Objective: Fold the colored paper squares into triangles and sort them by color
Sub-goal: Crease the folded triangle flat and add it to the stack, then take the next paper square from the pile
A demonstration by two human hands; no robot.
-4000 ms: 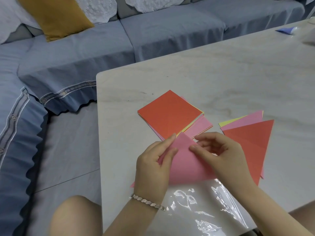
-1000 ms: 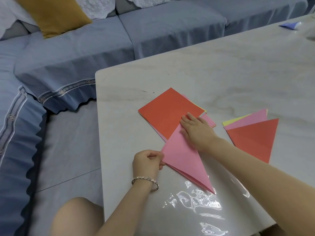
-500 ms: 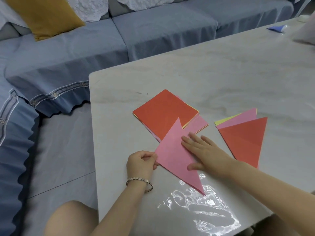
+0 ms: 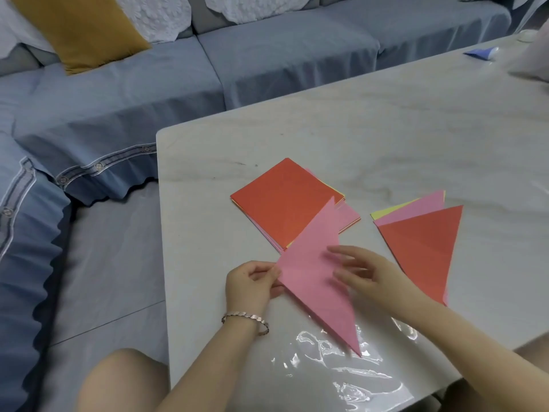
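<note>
A pink folded triangle [image 4: 312,263] lies on the table near the front edge, one tip over the stack. My left hand [image 4: 252,285] pinches its left corner. My right hand [image 4: 365,270] rests on its right side with fingers spread flat, blurred by motion. Behind it sits a stack of paper squares [image 4: 282,200] with a red sheet on top and pink and yellow edges showing. To the right lies a pile of folded triangles: a red triangle [image 4: 424,245] on top, a pink triangle [image 4: 421,208] and a yellow triangle [image 4: 386,212] peeking out beneath.
The pale marble table [image 4: 386,129] has a clear plastic sleeve [image 4: 341,376] at its front edge. A blue paper piece [image 4: 478,53] lies at the far right. A blue sofa [image 4: 267,55] with a mustard cushion [image 4: 77,28] stands behind. My knees show below.
The pink triangle has turned slightly and its top tip now lies over the stack. My right hand has slid down and right along it. My left hand keeps its pinch on the corner.
</note>
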